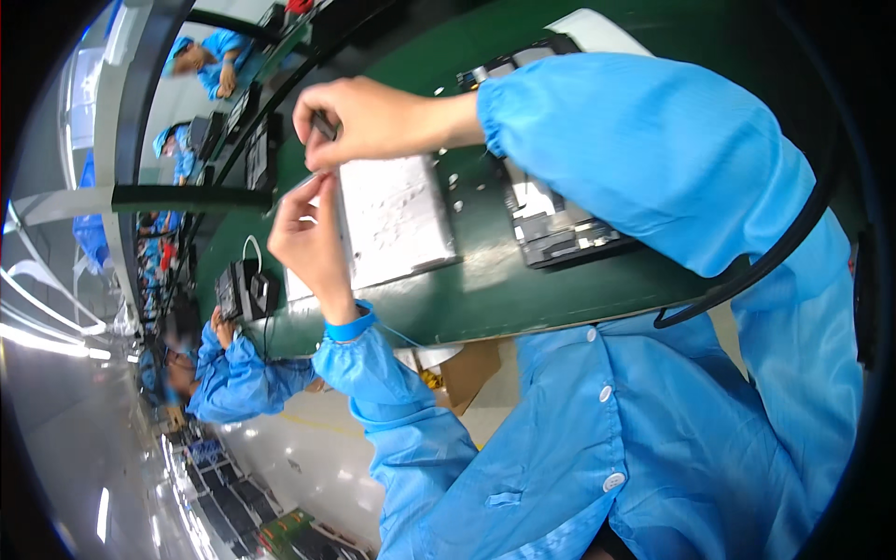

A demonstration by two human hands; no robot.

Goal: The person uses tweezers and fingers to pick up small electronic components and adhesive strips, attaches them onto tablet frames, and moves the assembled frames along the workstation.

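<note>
My right hand (373, 117) reaches across from the right, its fingers closed on a small dark object (324, 125) whose kind I cannot make out. Just below it, my left hand (313, 238) is raised with thumb and forefinger pinched together. The fingertips of both hands nearly meet; whatever the left pinch holds is too small to name. Under and beside the hands lies a flat whitish sheet (397, 224) with small marks or bits on it. My right sleeve partly covers an opened black electronic device (569, 233) with its inner parts exposed. A blue band circles my left wrist.
Small white scraps (455, 179) dot the green bench (485, 294). A black boxy item (245, 289) with a white cable stands at the left. A dark cable (775, 252) hangs by my right arm. Co-workers in blue (247, 373) sit along the bench. A cardboard box (471, 373) is below.
</note>
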